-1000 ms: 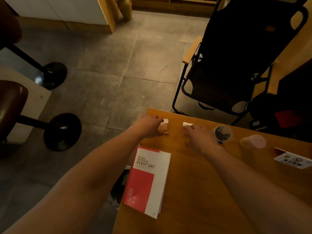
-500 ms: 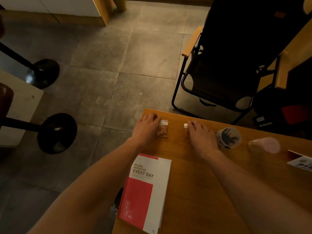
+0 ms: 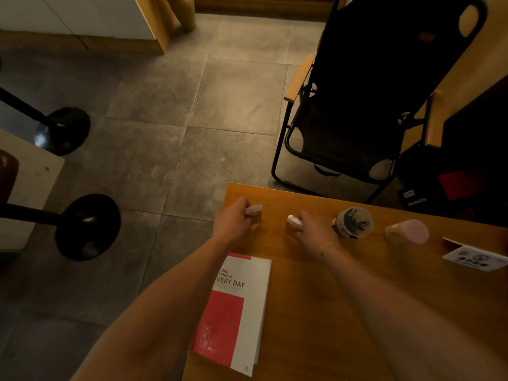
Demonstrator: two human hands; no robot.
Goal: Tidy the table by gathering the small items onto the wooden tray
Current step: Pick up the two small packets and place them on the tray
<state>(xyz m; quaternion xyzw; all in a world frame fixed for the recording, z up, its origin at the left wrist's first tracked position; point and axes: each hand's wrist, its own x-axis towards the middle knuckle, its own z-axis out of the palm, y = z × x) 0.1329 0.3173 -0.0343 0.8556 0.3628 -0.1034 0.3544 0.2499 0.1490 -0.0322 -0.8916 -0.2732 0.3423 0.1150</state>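
On the wooden table [image 3: 316, 298], near its far left corner, my left hand [image 3: 233, 220] is closed around a small white and brown packet [image 3: 255, 213], which is tilted up off the surface. My right hand [image 3: 313, 232] grips a small white-capped bottle [image 3: 293, 221] just to the right of it. A clear round tub with dark contents [image 3: 354, 222] stands beside my right hand. Further right lies a pink-capped cylinder [image 3: 409, 231]. No wooden tray is in view.
A red and white notebook [image 3: 236, 312] lies at the table's left edge, under my left forearm. A printed card [image 3: 477, 258] sits at the right edge. A black folding chair [image 3: 371, 105] stands beyond the table, and two black stool bases [image 3: 86, 226] are on the floor at left.
Both hands have closed on their items: the left has tipped the packet up off the table, the right has curled around the small bottle. The camera shifted slightly.
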